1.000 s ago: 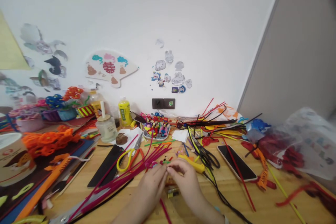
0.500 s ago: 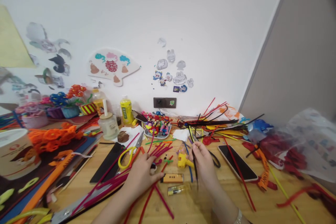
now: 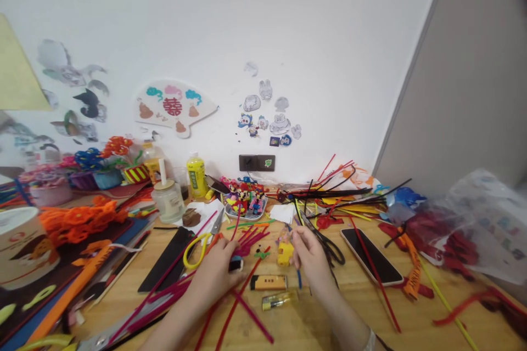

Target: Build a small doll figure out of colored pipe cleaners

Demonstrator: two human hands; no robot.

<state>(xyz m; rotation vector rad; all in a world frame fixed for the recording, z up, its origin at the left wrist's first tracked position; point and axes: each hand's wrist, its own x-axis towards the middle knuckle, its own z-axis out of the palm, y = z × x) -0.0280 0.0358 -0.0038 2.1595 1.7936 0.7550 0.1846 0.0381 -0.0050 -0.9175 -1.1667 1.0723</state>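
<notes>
My left hand (image 3: pixel 216 267) is closed, its fingers curled down over magenta pipe cleaners (image 3: pixel 253 237) and a small dark-and-white piece (image 3: pixel 236 264). What its fingertips grip is hidden. My right hand (image 3: pixel 309 256) is pinched beside a small yellow figure (image 3: pixel 284 253); anything between the fingers is too small to make out. Between the hands lie an orange rectangular box (image 3: pixel 268 282), a clear yellow lighter-like piece (image 3: pixel 275 300) and a tiny green-and-black piece (image 3: pixel 261 253). Black-handled scissors (image 3: pixel 335 249) lie partly behind my right hand.
Yellow-handled scissors (image 3: pixel 196 252) and a black slab (image 3: pixel 167 260) lie left. A phone (image 3: pixel 370 258) lies right, crossed by a red pipe cleaner. A tray of small figures (image 3: pixel 246 215), a glass jar (image 3: pixel 168 203) and a yellow bottle (image 3: pixel 196 176) stand near the wall.
My right hand has shifted slightly left toward the yellow figure, and the black pipe cleaner no longer hangs from its fingers. My left hand's fingers have drawn closer together.
</notes>
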